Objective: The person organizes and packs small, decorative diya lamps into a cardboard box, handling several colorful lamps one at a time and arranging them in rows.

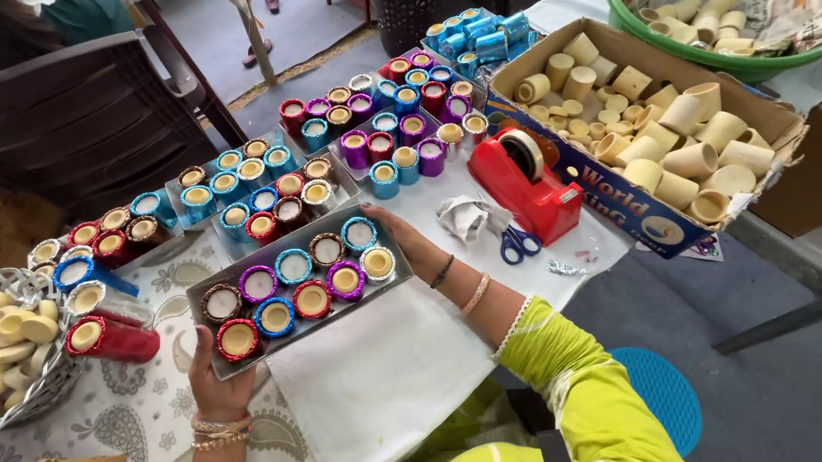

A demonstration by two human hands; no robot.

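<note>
— Where do we have the flat grey rectangular tray [210, 299] of foil-wrapped round candle cups [293, 266] just now?

— Near the front edge of the table [397, 376], over the white cloth and the patterned one, gripped at both short ends. Our left hand [216, 386] clasps the near-left corner, thumb curled over the rim beside a red cup; our right hand [409, 240] cups the far-right end, fingers wrapped partly around the edge, not spread wide.

— What could go wrong, do we think?

— The cups stand loose in two rows (nothing seems to fix them), so a tilt of the tray could, in our judgement, slide them off one end. The tray also sits just beside the clear trays of blue and red cups [248, 198] toward the left edge; a swing that way might knock them.

— And on the right?

— The red tape dispenser [525, 182], the blue-handled scissors [518, 244] and the cardboard box of bare tan cups [651, 130] lie near the right edge, close enough for an elbow to catch
</note>
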